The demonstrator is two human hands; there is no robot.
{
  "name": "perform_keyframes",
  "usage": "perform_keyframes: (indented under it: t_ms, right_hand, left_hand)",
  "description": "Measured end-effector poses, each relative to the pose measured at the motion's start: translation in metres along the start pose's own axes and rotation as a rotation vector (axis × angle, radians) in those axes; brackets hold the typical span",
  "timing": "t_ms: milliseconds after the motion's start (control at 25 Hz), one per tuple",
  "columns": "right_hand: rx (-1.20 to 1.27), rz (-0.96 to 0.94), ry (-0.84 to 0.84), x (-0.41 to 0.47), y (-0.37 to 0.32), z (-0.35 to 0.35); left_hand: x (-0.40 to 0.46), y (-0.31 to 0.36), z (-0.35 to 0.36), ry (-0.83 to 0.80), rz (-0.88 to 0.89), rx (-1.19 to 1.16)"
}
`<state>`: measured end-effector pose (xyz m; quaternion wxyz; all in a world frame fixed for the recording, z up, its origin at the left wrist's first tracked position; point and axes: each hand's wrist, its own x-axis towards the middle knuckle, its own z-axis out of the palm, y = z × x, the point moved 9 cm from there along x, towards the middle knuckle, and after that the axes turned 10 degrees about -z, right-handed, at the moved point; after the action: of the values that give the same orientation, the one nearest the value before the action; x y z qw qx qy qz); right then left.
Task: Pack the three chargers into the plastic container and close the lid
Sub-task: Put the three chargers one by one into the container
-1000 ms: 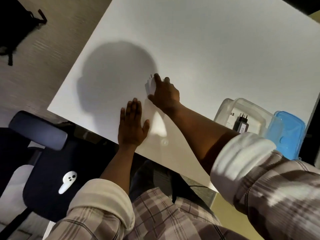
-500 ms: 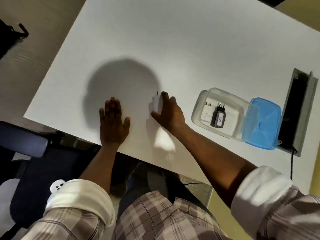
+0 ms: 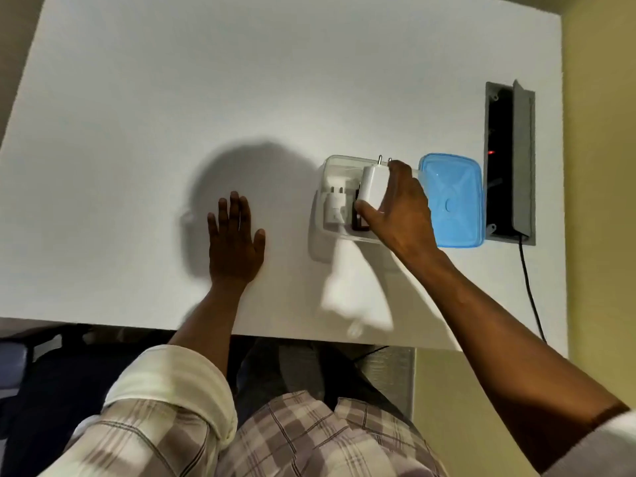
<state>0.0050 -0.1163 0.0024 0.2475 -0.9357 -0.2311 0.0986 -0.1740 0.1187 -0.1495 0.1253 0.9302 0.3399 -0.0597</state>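
My right hand (image 3: 399, 208) grips a white charger (image 3: 374, 185), prongs pointing away, held over the open clear plastic container (image 3: 320, 208). Inside the container lie a smaller white charger (image 3: 335, 206) and a black charger (image 3: 359, 220), the black one mostly hidden by my hand and the held charger. The blue lid (image 3: 451, 201) lies flat on the white table (image 3: 206, 98), just right of the container. My left hand (image 3: 235, 241) rests flat on the table with fingers spread, left of the container and holding nothing.
A grey cable box (image 3: 509, 163) with an open flap is set into the table right of the lid; a black cable (image 3: 530, 290) runs from it toward me. A yellow wall (image 3: 599, 166) borders the table's right side. A dark chair (image 3: 20, 373) sits lower left.
My right hand lifted the white charger from the table middle and carried it right, over the container. The left hand stayed flat. The view shifted right.
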Motion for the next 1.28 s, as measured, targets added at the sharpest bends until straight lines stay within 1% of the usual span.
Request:
perform_keyframes:
  t_ms: [120, 200, 360, 560, 840, 1120, 1280]
  right_hand:
    - [-0.057, 0.088, -0.049, 0.005, 0.045, -0.012]
    - [-0.088, 0.101, -0.115, 0.009, 0.055, -0.004]
    - [-0.137, 0.148, -0.224, 0.016, 0.067, 0.019]
    - [-0.156, 0.218, -0.294, 0.017, 0.079, 0.042]
    - [-0.119, 0.215, -0.358, 0.017, 0.088, 0.056]
    - [-0.135, 0.142, -0.375, 0.011, 0.081, 0.059]
    - [-0.148, 0.149, -0.372, 0.003, 0.075, 0.059]
  left_hand:
    - [0.005, 0.020, 0.004, -0.007, 0.012, 0.000]
    - [0.006, 0.021, 0.003, -0.004, -0.017, -0.016]
    - [0.005, 0.024, 0.004, 0.018, -0.011, 0.000]
    - [0.007, 0.022, 0.006, -0.021, -0.056, 0.014]
    - [0.007, 0.023, 0.004, -0.010, -0.057, -0.008]
    - [0.008, 0.024, 0.005, -0.022, -0.067, 0.002]
    - [0.007, 0.023, 0.007, -0.018, -0.066, 0.027]
